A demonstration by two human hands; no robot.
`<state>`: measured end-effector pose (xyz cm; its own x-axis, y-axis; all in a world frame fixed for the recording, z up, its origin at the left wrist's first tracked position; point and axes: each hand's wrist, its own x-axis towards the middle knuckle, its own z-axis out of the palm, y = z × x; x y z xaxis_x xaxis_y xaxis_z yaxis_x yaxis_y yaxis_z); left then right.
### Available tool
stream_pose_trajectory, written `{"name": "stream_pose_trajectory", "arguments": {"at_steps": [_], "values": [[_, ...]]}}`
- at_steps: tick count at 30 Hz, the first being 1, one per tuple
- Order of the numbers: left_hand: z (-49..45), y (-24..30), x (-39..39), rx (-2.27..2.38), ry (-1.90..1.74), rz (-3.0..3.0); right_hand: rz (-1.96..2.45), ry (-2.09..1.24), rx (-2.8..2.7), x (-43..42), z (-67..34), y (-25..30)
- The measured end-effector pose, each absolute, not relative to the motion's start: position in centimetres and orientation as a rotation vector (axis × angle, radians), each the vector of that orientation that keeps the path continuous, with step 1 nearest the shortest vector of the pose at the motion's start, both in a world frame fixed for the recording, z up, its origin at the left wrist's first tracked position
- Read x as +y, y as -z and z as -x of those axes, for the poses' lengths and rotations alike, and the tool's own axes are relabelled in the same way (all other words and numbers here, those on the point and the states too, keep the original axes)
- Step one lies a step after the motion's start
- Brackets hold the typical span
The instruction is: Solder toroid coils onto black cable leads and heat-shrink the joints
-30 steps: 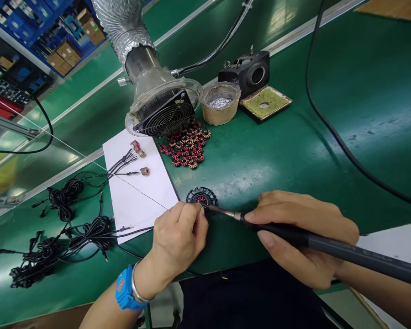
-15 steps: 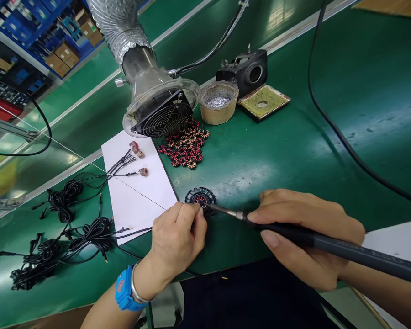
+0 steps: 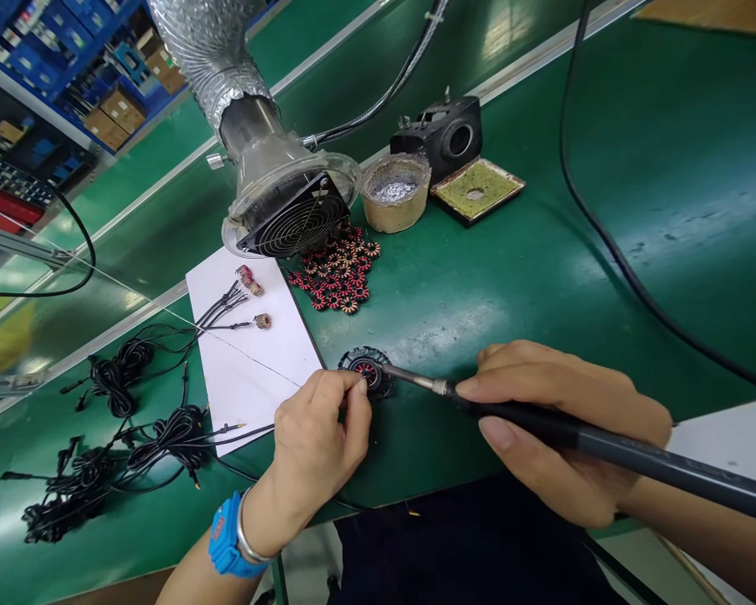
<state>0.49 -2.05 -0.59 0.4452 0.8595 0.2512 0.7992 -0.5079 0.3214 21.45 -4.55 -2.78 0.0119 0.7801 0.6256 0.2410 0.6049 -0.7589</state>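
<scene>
**Iron tip at the holder, strand in the left hand**

Work in hand: the core (image 3: 365, 370), red-wound, sat inside the holder (image 3: 378, 388), a toothed black ring lying on the bench (image 3: 491, 277) just ahead of the left fingertips. The iron (image 3: 592, 441) reached in from the right, its tip over the holder's right side, near the core; actual contact could not be confirmed.

Technique (judgement): the contact called for a light, steady tip, the strand (image 3: 258, 357) fed to the heated spot rather than pressed hard. Brief heat seemed wise, as dwelling could mark the black ring. The left fingertips lay close to hot metal, so a low, fixed wrist and a clear gap mattered most.

Pose: the left hand (image 3: 318, 433) was curled, knuckles up, thumb and index drawn together in a tight pinch beside the holder. The strand ran from upper left into this hand and was judged held there; its end at the fingertips was too small to make out. The right hand (image 3: 567, 428) held the iron like a pen, thumb below and index along the top, fingers closed round the handle, which sloped down leftward to the tip.

Surroundings: more cores (image 3: 346, 273) lay piled beneath the fan (image 3: 299, 223).
</scene>
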Motion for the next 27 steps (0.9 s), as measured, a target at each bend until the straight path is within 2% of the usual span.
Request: {"name": "stream_pose_trajectory", "arguments": {"at_steps": [8, 27], "values": [[-0.26, 0.31, -1.29, 1.584, -0.428, -2.43, 0.879, -0.504, -1.533, -4.31, -21.37, 2.59], [-0.31, 0.26, -1.19, 1.59, -0.415, -2.361, 0.884, -0.51, -1.513, -4.18, -21.4, 2.71]]}}
